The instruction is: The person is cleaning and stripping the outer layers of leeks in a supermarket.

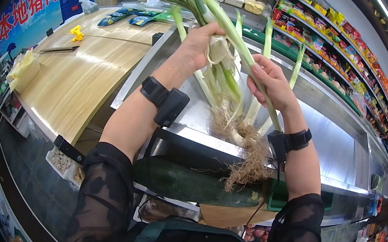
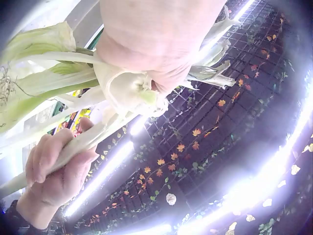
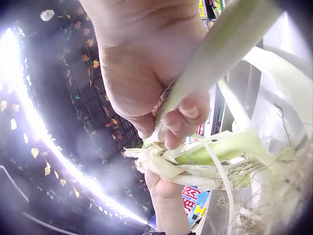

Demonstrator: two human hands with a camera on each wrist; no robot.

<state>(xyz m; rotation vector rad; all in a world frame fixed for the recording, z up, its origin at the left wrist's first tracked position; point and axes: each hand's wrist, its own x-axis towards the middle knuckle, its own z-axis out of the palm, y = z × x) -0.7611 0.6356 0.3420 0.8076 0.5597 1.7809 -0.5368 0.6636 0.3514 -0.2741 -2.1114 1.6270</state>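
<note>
My left hand [image 1: 197, 48] grips a bundle of peeled leaves [image 1: 221, 51] and the upper part of a long scallion [image 1: 234, 36] above the metal tray. My right hand [image 1: 275, 82] holds the lower stalk of that scallion, fingers curled round it, as the right wrist view also shows for the stalk [image 3: 215, 54]. Other scallions, with tangled brown roots [image 1: 249, 162], lie across the tray's front edge, below both hands. In the left wrist view the right hand [image 2: 56, 169] is round the pale stalk [image 2: 78, 142].
A metal tray [image 1: 319, 137] extends to the right. At left stands a wooden counter [image 1: 88, 68] with blue packets [image 1: 141, 20] and a yellow object [image 1: 76, 33]. A big dark green gourd [image 1: 185, 183] lies under the tray's front edge. Shelves of packets [image 1: 342, 37] rise behind.
</note>
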